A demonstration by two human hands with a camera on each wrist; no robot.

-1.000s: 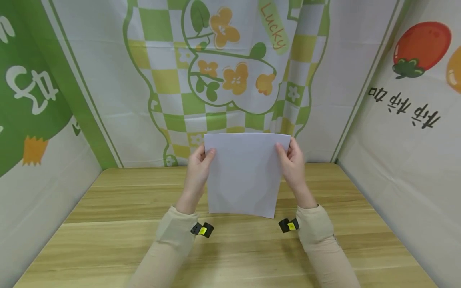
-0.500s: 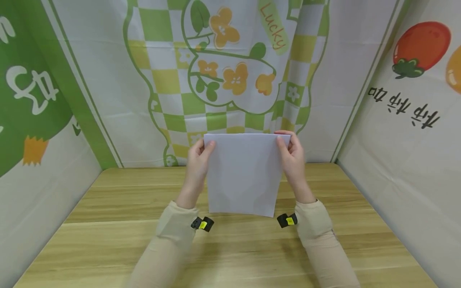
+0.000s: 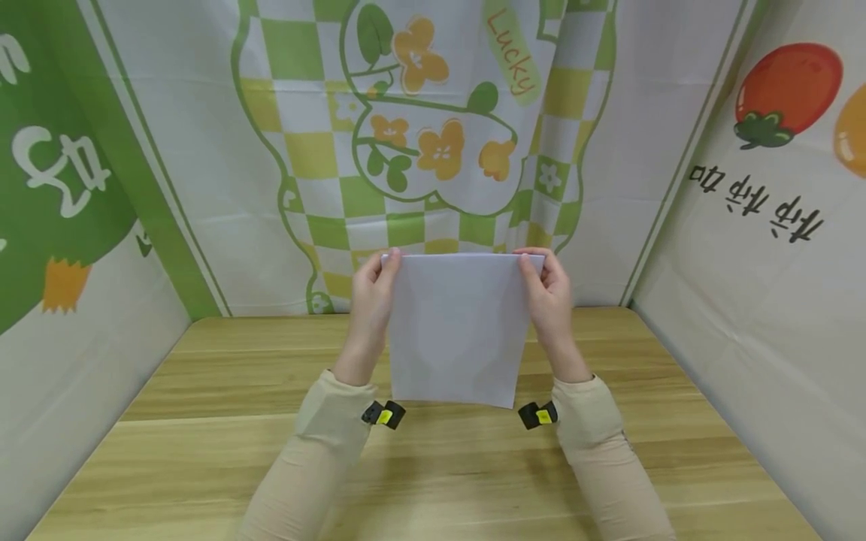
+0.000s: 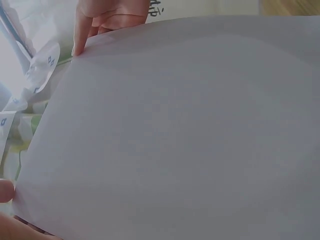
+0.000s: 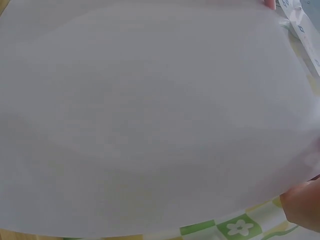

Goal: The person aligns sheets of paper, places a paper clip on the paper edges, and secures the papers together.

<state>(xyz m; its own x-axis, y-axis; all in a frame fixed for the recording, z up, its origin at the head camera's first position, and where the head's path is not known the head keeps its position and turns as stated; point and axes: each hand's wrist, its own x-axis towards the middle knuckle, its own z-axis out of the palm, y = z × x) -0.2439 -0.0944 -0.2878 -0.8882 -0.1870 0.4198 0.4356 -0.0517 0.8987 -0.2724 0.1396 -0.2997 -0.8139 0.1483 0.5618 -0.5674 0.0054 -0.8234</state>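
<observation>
A blank white sheet of paper hangs between my two hands, its lower edge toward me over the table. My left hand pinches the upper left corner, thumb at the top edge. At the upper right corner my right hand pinches the paper, thumb in front and fingers behind. The paper fills most of the left wrist view, with the right hand at its far corner. In the right wrist view the paper bows slightly, and part of the right hand shows at the edge.
A wood-grain table lies under both forearms. Behind it hangs a green and white checked curtain with flowers. Printed cloth walls stand on the left and on the right. Each wrist wears a black camera strap.
The left thumb has slid up to the paper's top edge. The right index finger has risen and now lies along the top edge. The paper has barely moved.
</observation>
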